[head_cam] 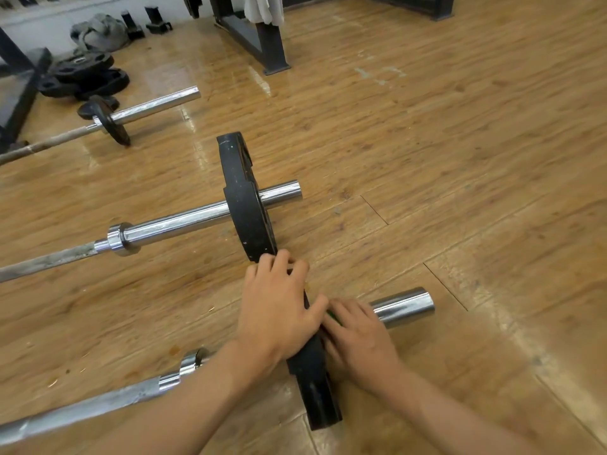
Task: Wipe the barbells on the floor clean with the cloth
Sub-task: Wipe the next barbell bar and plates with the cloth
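Gripping the top rim of the near plate, the left hand has its fingers curled right over the black edge. That plate stands upright on the nearest barbell, which runs in from the lower left across the wooden floor. The right hand lies over the chrome sleeve just outside the plate, fingertips up against the plate's face. Whether those fingers wrap the sleeve or just press on it, I cannot tell. A green sliver peeks out at the fingertips, between hand and plate, and it is too small to make out further.

Behind, the middle barbell lies parallel, and its scuffed black plate stands upright. The lower rim of that plate comes down just beside the left fingers. Farther back lies the far barbell, carrying a small plate that stands tilted.

At upper left sits a stack of plates. A pale label on the top one is too blurred to read. A grey bag slumps by the wall, and a pale cloth hangs over a dark steel frame.
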The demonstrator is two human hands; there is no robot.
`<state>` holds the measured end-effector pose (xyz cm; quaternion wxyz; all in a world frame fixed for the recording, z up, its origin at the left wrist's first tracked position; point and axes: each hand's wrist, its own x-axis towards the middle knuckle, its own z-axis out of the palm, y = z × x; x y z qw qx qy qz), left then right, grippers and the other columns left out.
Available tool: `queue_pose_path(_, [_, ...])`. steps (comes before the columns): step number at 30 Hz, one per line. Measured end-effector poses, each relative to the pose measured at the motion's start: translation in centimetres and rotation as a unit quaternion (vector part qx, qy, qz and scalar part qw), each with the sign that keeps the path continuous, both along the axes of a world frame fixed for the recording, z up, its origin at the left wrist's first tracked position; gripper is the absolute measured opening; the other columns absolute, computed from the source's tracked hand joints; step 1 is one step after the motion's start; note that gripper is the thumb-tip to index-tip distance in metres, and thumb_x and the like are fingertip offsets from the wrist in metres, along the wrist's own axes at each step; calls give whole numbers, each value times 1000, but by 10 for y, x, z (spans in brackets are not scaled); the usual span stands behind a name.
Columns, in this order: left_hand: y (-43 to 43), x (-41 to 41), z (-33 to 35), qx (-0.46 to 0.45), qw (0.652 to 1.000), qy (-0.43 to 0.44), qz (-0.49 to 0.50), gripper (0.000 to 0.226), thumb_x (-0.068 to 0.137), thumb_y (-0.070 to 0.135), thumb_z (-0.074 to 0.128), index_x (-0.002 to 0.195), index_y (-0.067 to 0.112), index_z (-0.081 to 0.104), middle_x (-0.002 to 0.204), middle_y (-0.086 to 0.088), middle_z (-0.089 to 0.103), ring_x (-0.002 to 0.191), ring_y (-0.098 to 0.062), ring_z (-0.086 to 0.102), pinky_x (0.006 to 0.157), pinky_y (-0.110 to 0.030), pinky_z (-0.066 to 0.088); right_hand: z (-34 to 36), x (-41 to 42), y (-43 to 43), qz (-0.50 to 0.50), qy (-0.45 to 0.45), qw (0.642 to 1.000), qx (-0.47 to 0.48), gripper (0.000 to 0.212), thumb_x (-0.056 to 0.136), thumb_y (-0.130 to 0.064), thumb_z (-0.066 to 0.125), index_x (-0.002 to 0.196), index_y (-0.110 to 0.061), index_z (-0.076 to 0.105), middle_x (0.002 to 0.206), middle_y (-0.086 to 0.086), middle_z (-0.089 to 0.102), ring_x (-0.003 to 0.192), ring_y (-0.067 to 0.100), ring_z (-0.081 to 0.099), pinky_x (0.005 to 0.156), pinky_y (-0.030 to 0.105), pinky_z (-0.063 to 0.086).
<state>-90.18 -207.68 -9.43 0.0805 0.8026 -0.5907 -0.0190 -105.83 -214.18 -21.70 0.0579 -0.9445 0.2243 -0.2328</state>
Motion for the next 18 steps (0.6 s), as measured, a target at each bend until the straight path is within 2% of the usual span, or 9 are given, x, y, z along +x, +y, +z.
queue_pose_path(2, [14, -15, -7, -33, 999, -14, -26, 50, 91, 60, 43, 111, 21, 67, 119, -1, 60, 114, -25, 52, 97, -40, 43, -3, -22, -28, 0, 9, 999, -53, 34, 95, -32, 58, 124, -19, 67, 122, 3, 67, 109, 24, 63, 106, 46, 46])
queue_pose_path(5, [23, -31, -18, -34, 998, -10, -43, 57, 86, 63, 51, 115, 19, 72, 131, -8, 64, 135, -34, 50, 111, -48, 40, -2, -55, -64, -163, -52, 985, -26, 30, 98, -30, 52, 110, -14, 73, 106, 6, 72, 95, 33, 68, 99, 48, 44])
queue_pose_path(8, [19, -25, -17, -28, 999, -5, -41, 62, 86, 64, 49, 120, 16, 72, 137, -11, 61, 134, -37, 49, 112, -49, 38, 3, -41, -50, -291, -35, 956, 15, 31, 98, -30, 49, 107, -14, 73, 107, 8, 71, 100, 35, 64, 99, 48, 40])
queue_pose_path(10, [17, -22, -18, -31, 998, -3, -50, 59, 87, 60, 51, 116, 13, 71, 134, -13, 61, 126, -37, 51, 108, -48, 38, 7, -14, -24, -263, 0, 965, 23, 33, 98, -32, 47, 115, -15, 70, 112, 8, 68, 107, 35, 62, 107, 51, 36])
queue_pose_path(13, [17, -21, -20, -46, 998, -8, -42, 53, 87, 56, 51, 110, 12, 71, 130, -13, 61, 122, -36, 52, 105, -46, 39, -1, 4, -2, -50, 39, 998, -15, 44, 97, -35, 46, 131, -16, 66, 124, 8, 67, 115, 29, 59, 124, 50, 25])
queue_pose_path(14, [15, -21, -20, -43, 998, -9, -42, 54, 87, 56, 50, 111, 12, 70, 130, -13, 61, 122, -36, 52, 106, -46, 38, -2, -1, -10, -24, 30, 999, -28, 43, 98, -36, 48, 131, -16, 67, 125, 8, 68, 113, 27, 59, 125, 50, 21])
queue_pose_path(16, [16, -22, -21, -39, 998, -9, -43, 57, 88, 58, 50, 115, 12, 71, 131, -12, 61, 124, -35, 51, 107, -45, 37, -5, -21, -28, -75, -16, 997, -28, 36, 98, -34, 55, 125, -15, 69, 119, 7, 70, 105, 27, 63, 124, 53, 24])
queue_pose_path(18, [18, -22, -22, -48, 998, -3, -39, 58, 89, 58, 50, 117, 13, 71, 130, -10, 61, 124, -34, 51, 106, -46, 38, -4, -40, -43, -188, -46, 981, -2, 28, 99, -31, 57, 119, -16, 71, 116, 5, 70, 106, 29, 65, 123, 55, 26])
